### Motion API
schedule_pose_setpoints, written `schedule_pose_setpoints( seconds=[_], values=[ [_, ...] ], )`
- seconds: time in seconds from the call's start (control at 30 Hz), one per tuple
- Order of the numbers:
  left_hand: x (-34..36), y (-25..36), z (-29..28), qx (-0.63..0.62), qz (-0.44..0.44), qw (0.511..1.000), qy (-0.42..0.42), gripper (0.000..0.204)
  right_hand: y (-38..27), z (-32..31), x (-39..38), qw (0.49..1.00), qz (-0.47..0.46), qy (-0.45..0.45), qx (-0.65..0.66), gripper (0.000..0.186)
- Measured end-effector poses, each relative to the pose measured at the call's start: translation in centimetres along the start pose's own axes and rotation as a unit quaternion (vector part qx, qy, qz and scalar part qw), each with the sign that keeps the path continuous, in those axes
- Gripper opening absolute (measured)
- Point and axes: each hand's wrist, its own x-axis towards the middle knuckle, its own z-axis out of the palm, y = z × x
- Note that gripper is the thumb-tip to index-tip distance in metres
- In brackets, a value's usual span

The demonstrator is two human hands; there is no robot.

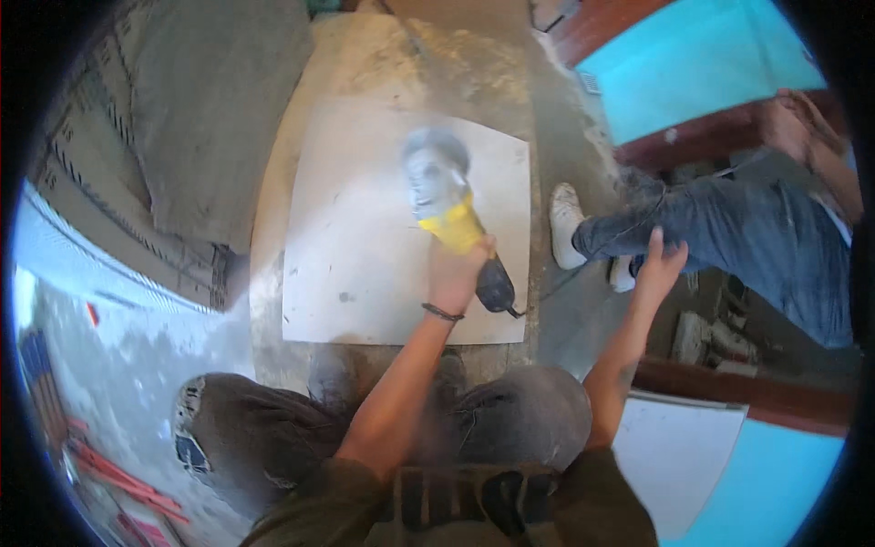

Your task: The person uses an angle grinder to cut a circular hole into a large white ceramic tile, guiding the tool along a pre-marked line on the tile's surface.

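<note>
The left hand (458, 273) was closed around a grey-and-yellow power tool (448, 217), its head blurred, at the centre of the frame over a pale board (351, 255); whether tool and board touched could not be told. Right of centre, the right hand (662, 266) was loosely open, fingers apart, gripping nothing visible, beside a co-worker's jeans (729, 228).

Olive short sleeves (326, 501); dark wristband (443, 313); dusty, grey-brown trousers (533, 415).
</note>
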Motion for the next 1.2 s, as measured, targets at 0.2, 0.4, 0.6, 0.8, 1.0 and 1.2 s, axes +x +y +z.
schedule_pose_setpoints(
  seconds=[0.2, 0.4, 0.6, 0.8, 1.0, 1.2],
  values=[
    [-2.2, -4.4, 0.3, 0.014, -0.095, 0.995, -0.007, 0.035, -1.5, 1.6, -14.6, 0.81, -0.145, -0.566, -0.054, 0.083],
    [-2.1, -9.3, 2.7, -0.012, -0.083, 0.996, 0.007, 0.049, 2.1, 6.7, -14.1, 0.788, -0.054, -0.611, -0.045, 0.086],
    [-2.6, -13.3, 2.0, 0.152, -0.142, 0.978, 0.012, 0.057, 9.0, 8.2, -15.7, 0.804, -0.04, -0.593, -0.005, 0.082],
    [-2.7, -14.6, 2.1, 0.131, -0.16, 0.978, 0.016, 0.054, 9.9, 8.3, -15.5, 0.811, -0.05, -0.582, -0.022, 0.079],
    [-3.2, -15.7, 2.9, 0.067, -0.137, 0.988, 0.012, 0.036, 11.3, 8.2, -14.2, 0.794, -0.06, -0.603, -0.044, 0.082],
    [-2.9, -16.7, 1.8, 0.008, -0.158, 0.987, 0.002, 0.041, 10.5, 9.0, -14.2, 0.77, -0.062, -0.632, -0.065, 0.084]
  ],
)
